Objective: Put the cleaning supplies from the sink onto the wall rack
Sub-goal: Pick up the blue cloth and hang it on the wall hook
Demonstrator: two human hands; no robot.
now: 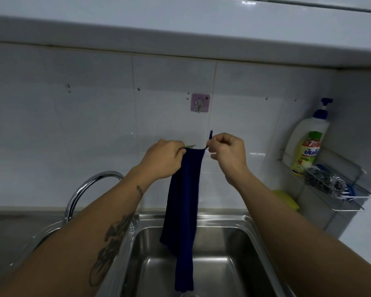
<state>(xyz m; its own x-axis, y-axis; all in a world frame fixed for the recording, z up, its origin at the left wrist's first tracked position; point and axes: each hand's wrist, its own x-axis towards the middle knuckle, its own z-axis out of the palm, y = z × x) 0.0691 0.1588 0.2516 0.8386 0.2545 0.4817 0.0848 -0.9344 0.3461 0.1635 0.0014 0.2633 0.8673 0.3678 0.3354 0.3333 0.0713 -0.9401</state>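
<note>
Over sink [212, 249], cloth [183, 211] between grips.

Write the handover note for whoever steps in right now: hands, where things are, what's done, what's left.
Left hand: pinching one top corner of the dark blue cloth.
Right hand: pinching the other corner by its loop; the cloth hangs over the sink.
Wall rack: already holds the dish soap bottle and a steel scourer.
Yellow sponge: on the ledge under the rack.
Pink adhesive hook: on the tile above the hands, bare.
Left: hang the cloth, probably on that hook, then rack the sponge.
</note>
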